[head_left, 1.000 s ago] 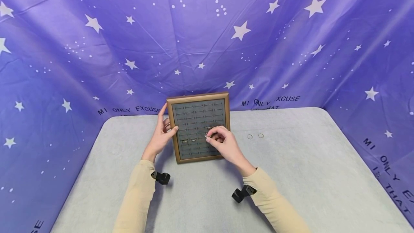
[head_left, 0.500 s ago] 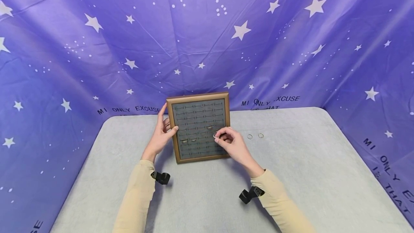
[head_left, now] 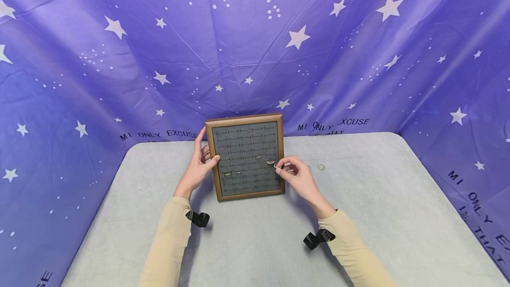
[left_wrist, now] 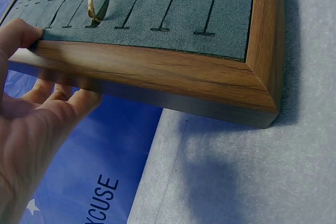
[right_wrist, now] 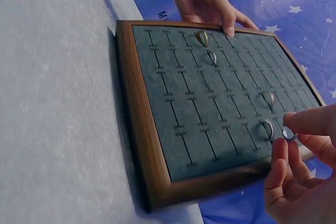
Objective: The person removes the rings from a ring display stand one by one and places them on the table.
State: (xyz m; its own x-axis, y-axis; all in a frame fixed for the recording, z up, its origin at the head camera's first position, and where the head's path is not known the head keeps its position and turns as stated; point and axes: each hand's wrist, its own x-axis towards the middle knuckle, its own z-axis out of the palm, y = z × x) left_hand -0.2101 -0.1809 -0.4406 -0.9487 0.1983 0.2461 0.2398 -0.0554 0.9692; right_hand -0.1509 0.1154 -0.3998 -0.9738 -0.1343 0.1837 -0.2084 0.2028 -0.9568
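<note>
Held ring (right_wrist: 288, 136), silver, is pinched btwn thumb & fingertips of R hand (head_left: 300, 181), just off the R side of the ring board (head_left: 245, 198); can't tell if it touches the board. Nearest to it is a seated silver ring (right_wrist: 268, 129), just beside the fingertips, w/ a gold ring (right_wrist: 269, 99) close by in another slot. R hand comes in from lower R, palm side partly hidden, forearm in cream sleeve (head_left: 352, 249) slanting up & L. L hand (head_left: 195, 172) grips the board's L edge, thumb on front of frame, other fingers behind, board tilted back w/ its lower edge by the surface (head_left: 247, 242). Lower L on the slotted pad (head_left: 245, 145): 2 more rings, a gold one (right_wrist: 202, 39) & a thin silver one (right_wrist: 211, 57), side by side near L thumb. R of the board, on the surface, a loose ring (head_left: 321, 170) lies flat; another loose one just L of it is mostly hidden by R hand, which also covers a bit of the frame's R edge in head view. Black wrist cam (head_left: 198, 219) on each sleeve. Bg: purple-blue curtain (head_left: 255, 48) w/ white stars & lettering.
</note>
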